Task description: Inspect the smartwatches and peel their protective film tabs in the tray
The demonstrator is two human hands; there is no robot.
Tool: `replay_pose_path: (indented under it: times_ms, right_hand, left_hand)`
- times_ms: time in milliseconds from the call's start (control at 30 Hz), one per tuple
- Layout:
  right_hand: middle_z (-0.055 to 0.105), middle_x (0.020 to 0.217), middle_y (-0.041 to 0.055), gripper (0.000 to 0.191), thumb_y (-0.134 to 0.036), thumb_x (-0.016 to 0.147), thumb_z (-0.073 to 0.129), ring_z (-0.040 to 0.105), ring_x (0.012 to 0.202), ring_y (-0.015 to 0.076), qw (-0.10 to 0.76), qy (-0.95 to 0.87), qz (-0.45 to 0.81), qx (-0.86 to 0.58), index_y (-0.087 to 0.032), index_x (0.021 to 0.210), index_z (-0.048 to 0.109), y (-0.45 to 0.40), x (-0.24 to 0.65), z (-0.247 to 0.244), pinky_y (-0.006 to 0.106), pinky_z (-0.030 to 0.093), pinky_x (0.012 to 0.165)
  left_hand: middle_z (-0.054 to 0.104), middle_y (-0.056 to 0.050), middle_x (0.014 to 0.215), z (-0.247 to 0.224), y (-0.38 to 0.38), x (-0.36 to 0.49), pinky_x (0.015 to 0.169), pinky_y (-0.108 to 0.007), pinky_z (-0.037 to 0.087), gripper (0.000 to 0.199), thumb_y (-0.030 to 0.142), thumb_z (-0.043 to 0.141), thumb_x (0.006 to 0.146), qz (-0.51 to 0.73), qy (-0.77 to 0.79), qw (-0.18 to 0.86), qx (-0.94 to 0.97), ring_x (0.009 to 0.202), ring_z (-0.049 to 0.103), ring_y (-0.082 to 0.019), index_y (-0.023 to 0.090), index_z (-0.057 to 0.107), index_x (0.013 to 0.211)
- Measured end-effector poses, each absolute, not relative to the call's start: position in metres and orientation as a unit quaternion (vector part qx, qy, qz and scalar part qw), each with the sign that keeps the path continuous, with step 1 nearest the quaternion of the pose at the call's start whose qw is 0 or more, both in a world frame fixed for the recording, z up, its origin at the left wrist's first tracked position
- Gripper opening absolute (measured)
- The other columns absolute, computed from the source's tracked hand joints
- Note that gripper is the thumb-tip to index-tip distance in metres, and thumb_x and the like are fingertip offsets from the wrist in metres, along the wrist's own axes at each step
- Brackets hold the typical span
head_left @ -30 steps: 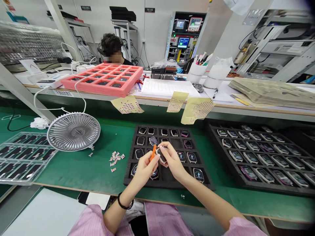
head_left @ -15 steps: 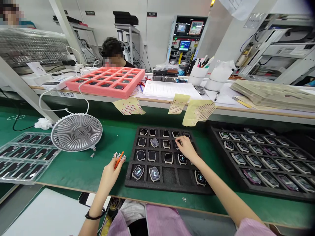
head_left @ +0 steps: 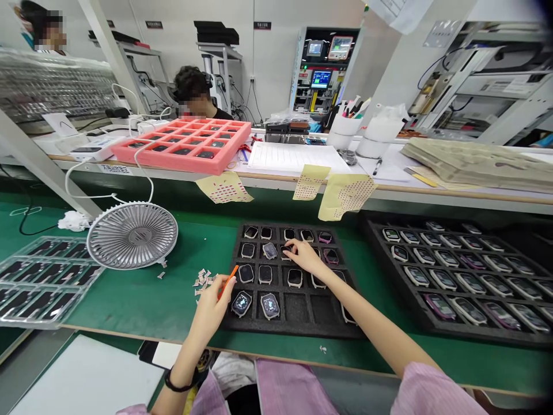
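My left hand (head_left: 215, 304) is closed around a slim orange stick-like tool (head_left: 234, 274), its tip pointing up beside the left edge of a black foam tray (head_left: 298, 308). Square smartwatches sit in the tray's compartments; two at the front left, one of them a smartwatch (head_left: 270, 305), have lit faces. My right hand (head_left: 306, 256) reaches across the tray, thumb and fingertips closed at a smartwatch (head_left: 286, 252) in the second row from the back. The fingers partly cover that watch. My right forearm hides some compartments at the tray's right side.
Small whitish scraps (head_left: 203, 279) lie left of the tray. A grey fan (head_left: 133, 235) and clear trays of dark parts (head_left: 41, 276) stand farther left. Another watch tray (head_left: 436, 331) lies right. A shelf edge (head_left: 276, 177) with a pink foam tray (head_left: 216, 164) runs behind; a person sits beyond.
My right hand has moved left along the second row to another watch, uncovering purple-framed watches at the right. My left hand with the orange tool has moved right, closer to the tray.
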State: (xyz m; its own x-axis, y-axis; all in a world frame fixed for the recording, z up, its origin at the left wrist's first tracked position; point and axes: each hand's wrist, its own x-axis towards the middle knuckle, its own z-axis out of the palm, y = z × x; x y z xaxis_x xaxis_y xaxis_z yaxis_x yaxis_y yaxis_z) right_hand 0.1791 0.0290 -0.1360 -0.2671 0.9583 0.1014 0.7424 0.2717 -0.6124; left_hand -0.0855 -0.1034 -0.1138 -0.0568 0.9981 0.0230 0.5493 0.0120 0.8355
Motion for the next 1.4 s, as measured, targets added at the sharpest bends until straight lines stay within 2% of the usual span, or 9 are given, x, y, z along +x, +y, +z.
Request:
replay_pose_path:
  times_ms: [233,333,433,500,600,767,1000,1133,1400]
  right_hand:
    - [0.043,0.057,-0.0069,0.016,-0.026,0.078,0.058,0.048,0.058,0.0162,0.296,-0.715,0.319,-0.546,-0.022,0.092,0.061,0.029,0.176,-0.141,0.031,0.038,0.066]
    - [0.048,0.061,-0.0054,0.021,-0.033,0.083,0.051,0.051,0.059,0.0158,0.333,-0.697,0.368,-0.516,-0.022,0.099,0.058,0.020,0.173,-0.130,0.029,0.040,0.062]
    - [0.056,0.068,-0.0025,0.026,-0.038,0.084,0.051,0.054,0.060,0.0142,0.393,-0.623,0.519,-0.433,-0.022,0.103,0.056,-0.001,0.161,-0.108,0.027,0.041,0.057]
    - [0.055,0.062,-0.0038,0.025,-0.037,0.081,0.056,0.052,0.053,0.0126,0.429,-0.522,0.644,-0.359,-0.021,0.101,0.055,-0.019,0.150,-0.092,0.024,0.038,0.050]
    - [0.053,0.056,-0.0065,0.025,-0.037,0.079,0.064,0.047,0.044,0.0097,0.430,-0.442,0.724,-0.309,-0.022,0.094,0.051,-0.041,0.134,-0.073,0.020,0.031,0.042]
    - [0.051,0.052,-0.0087,0.025,-0.036,0.081,0.065,0.041,0.038,0.0073,0.441,-0.401,0.756,-0.269,-0.023,0.085,0.044,-0.054,0.124,-0.064,0.018,0.030,0.039]
    - [0.049,0.052,-0.0095,0.026,-0.038,0.082,0.066,0.040,0.037,0.0060,0.464,-0.402,0.744,-0.265,-0.022,0.085,0.045,-0.056,0.125,-0.066,0.017,0.029,0.039]
    - [0.046,0.049,-0.0105,0.030,-0.041,0.079,0.068,0.032,0.033,0.0034,0.456,-0.417,0.736,-0.275,-0.021,0.082,0.046,-0.057,0.124,-0.065,0.016,0.021,0.037]
    - [0.038,0.046,-0.0120,0.037,-0.041,0.077,0.071,0.013,0.034,0.0013,0.429,-0.314,0.822,-0.203,-0.020,0.071,0.041,-0.064,0.113,-0.063,0.015,0.009,0.033]
  left_hand:
    - [0.045,0.004,0.058,-0.104,-0.102,-0.062,0.052,-0.023,0.030,0.038,0.050,0.039,0.089,0.349,0.584,0.382,0.626,0.052,0.041,-0.012,0.017,0.057,0.090]
    - [0.045,0.004,0.058,-0.097,-0.102,-0.055,0.051,-0.022,0.030,0.039,0.049,0.037,0.091,0.349,0.564,0.408,0.628,0.051,0.039,-0.011,0.017,0.058,0.090]
    - [0.043,0.005,0.056,-0.092,-0.102,-0.047,0.051,-0.021,0.030,0.039,0.048,0.036,0.092,0.355,0.527,0.445,0.631,0.050,0.038,-0.010,0.016,0.059,0.089]
    - [0.042,0.005,0.054,-0.088,-0.102,-0.039,0.048,-0.021,0.028,0.039,0.048,0.036,0.092,0.361,0.501,0.474,0.628,0.048,0.035,-0.009,0.016,0.059,0.088]
    - [0.040,0.006,0.052,-0.083,-0.102,-0.027,0.043,-0.020,0.024,0.040,0.049,0.036,0.092,0.367,0.473,0.513,0.615,0.043,0.031,-0.007,0.016,0.057,0.085]
    - [0.037,0.007,0.048,-0.076,-0.102,-0.020,0.041,-0.019,0.023,0.042,0.052,0.037,0.091,0.377,0.459,0.530,0.605,0.040,0.029,-0.007,0.016,0.055,0.079]
    - [0.036,0.008,0.045,-0.073,-0.104,-0.020,0.038,-0.020,0.022,0.045,0.058,0.040,0.087,0.382,0.462,0.540,0.590,0.038,0.027,-0.006,0.016,0.056,0.076]
    - [0.036,0.008,0.043,-0.071,-0.103,-0.022,0.037,-0.019,0.021,0.046,0.058,0.042,0.086,0.368,0.445,0.572,0.582,0.036,0.026,-0.006,0.016,0.057,0.076]
    - [0.038,0.008,0.040,-0.075,-0.106,-0.017,0.035,-0.018,0.019,0.048,0.061,0.046,0.084,0.422,0.410,0.595,0.547,0.033,0.025,-0.004,0.016,0.055,0.073]
